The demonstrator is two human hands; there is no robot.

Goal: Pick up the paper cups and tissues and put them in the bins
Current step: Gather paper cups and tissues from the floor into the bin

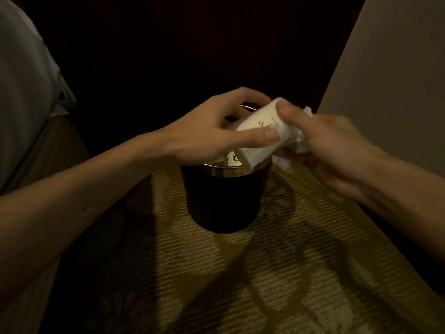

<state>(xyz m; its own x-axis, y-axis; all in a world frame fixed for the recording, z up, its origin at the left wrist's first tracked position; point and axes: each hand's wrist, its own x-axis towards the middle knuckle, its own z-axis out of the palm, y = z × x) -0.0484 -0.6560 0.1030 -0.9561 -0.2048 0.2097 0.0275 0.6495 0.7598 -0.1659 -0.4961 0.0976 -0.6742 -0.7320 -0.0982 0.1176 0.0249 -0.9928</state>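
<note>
- Two hands meet over a dark bin (224,201); the light is low and detail is poor in the shadows.
- Paper cup (258,125): white with faint print on its side. It lies tilted above the bin's mouth, lower end toward the near rim, upper end up and to the right.
- Left hand (212,131) grasps the paper cup from the left. The thumb is laid along the cup's near side and the other fingers arch over its far side. The cup sits between thumb and fingers and sticks out rightward from the grip.
- Right hand (332,145) grasps the same cup from the right, thumb pressed on its upper face and fingers curled beneath.
- Tissue (302,139): crumpled and white, bunched between the right palm and the cup's right end. One wad pokes up behind the thumb; another hangs below the fingers, just over the bin's right rim.
- Second printed white piece (232,157) shows under the left palm, just above the near rim. It looks like another cup, but I cannot tell whether it is held or already inside.
- The bin is round with a dark wall and a shiny metal rim, and stands upright on ribbed tan carpet (289,261).
- White cloth (26,88) at the left edge; pale flat panel (397,68) at the right.
</note>
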